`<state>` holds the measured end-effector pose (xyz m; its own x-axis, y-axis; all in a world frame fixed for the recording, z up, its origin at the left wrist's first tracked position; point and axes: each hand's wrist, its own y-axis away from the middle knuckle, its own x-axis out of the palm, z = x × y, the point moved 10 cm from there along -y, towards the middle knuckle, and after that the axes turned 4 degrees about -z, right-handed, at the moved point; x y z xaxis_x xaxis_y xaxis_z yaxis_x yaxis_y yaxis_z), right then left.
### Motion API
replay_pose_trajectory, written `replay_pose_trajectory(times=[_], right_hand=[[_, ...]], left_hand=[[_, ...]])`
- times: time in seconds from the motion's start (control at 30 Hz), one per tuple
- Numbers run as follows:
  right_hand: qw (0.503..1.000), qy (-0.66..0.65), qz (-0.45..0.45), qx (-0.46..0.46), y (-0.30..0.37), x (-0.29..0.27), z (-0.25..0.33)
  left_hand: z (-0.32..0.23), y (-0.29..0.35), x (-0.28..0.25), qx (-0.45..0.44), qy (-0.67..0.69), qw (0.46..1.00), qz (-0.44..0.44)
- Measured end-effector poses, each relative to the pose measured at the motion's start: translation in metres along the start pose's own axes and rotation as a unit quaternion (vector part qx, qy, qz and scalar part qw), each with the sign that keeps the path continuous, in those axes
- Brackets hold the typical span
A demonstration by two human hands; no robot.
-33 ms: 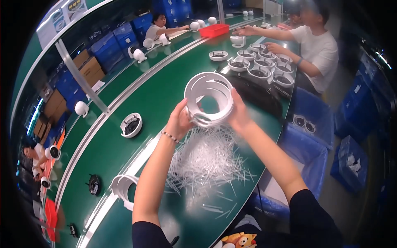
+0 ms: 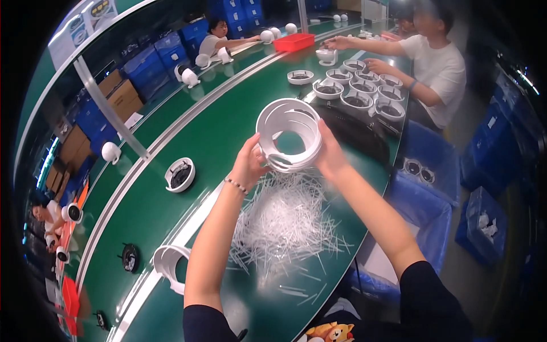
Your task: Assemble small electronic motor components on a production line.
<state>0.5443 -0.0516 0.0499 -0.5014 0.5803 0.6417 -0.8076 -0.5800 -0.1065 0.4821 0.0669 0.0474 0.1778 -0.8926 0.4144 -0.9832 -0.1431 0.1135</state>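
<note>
A white plastic ring-shaped housing, open through its middle, is held up above the green work surface. My left hand grips its left lower side, and my right hand wraps round its right side. Below it lies a heap of thin clear plastic strips. Beside my left forearm another white ring-shaped housing sits on the line. Farther left are a round black part and a white bowl-shaped shell with a black part inside.
Several white shells with black insides stand at the far right, beside a co-worker. A black bag-like thing lies near them. A blue lined bin is right of the table edge. A red tray is at the back.
Very little differs. The held white housing and both hands have shifted only slightly, while my grip stays the same.
</note>
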Motion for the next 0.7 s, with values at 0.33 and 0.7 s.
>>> replay_pose_trajectory(times=[0.33, 0.7], right_hand=[[0.969, 0.094, -0.220, -0.067, -0.069, -0.084, -0.010], [0.906, 0.252, -0.286, -0.181, -0.051, -0.071, 0.019]], left_hand=[[0.036, -0.111, -0.037, 0.184, -0.025, 0.956, -0.227], [-0.044, 0.001, -0.060, 0.171, -0.187, 0.934, -0.251]])
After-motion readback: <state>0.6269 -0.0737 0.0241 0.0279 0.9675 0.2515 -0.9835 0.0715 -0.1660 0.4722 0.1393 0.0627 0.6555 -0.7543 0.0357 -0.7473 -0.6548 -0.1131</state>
